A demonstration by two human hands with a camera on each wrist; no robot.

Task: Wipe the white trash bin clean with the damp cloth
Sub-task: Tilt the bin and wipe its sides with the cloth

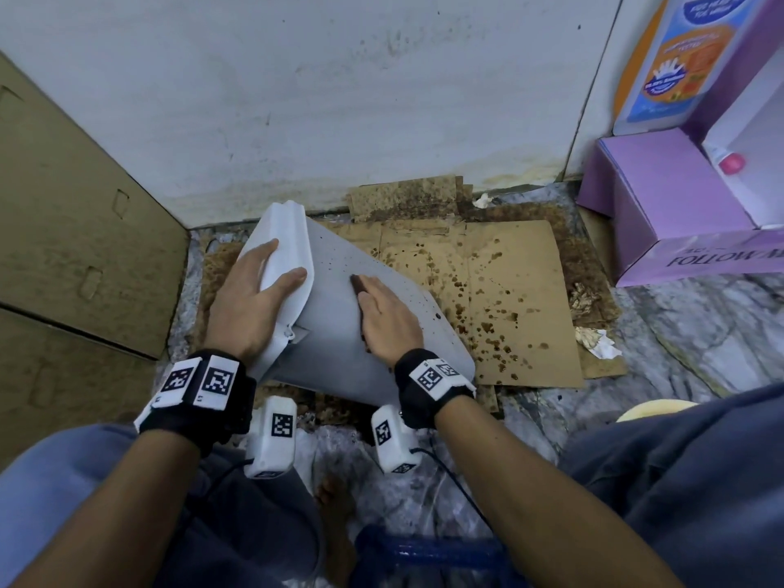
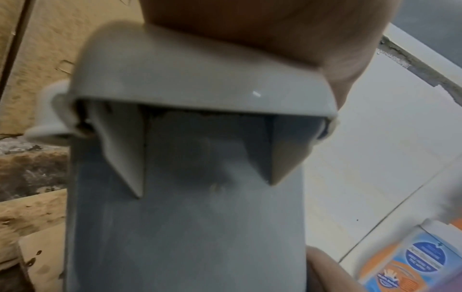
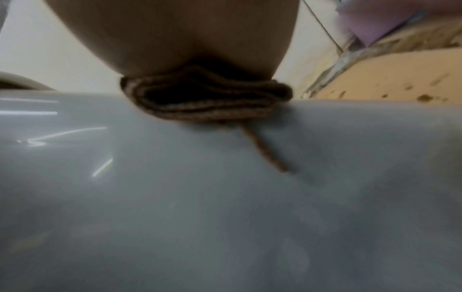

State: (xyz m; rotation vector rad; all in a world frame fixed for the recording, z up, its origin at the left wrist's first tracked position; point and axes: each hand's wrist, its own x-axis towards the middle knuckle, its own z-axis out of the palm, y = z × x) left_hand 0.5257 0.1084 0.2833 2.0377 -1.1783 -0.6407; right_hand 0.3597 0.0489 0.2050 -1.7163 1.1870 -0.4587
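White trash bin [image 1: 339,333] lies tipped on stained cardboard [image 1: 509,290]. Left hand [image 1: 250,303] grips its lid end; right hand [image 1: 388,318] presses brown cloth [image 3: 205,100] flat-fingered. Risks: bin sliding, cloth bunching, specks missed.

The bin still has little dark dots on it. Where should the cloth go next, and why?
Probably slide the cloth forward along the bin, toward the lid end. Small dark specks sit on the bin's side just ahead of the right hand, which presses the cloth flat there. The left hand grips the lid end, so the tilted bin should stay steady.
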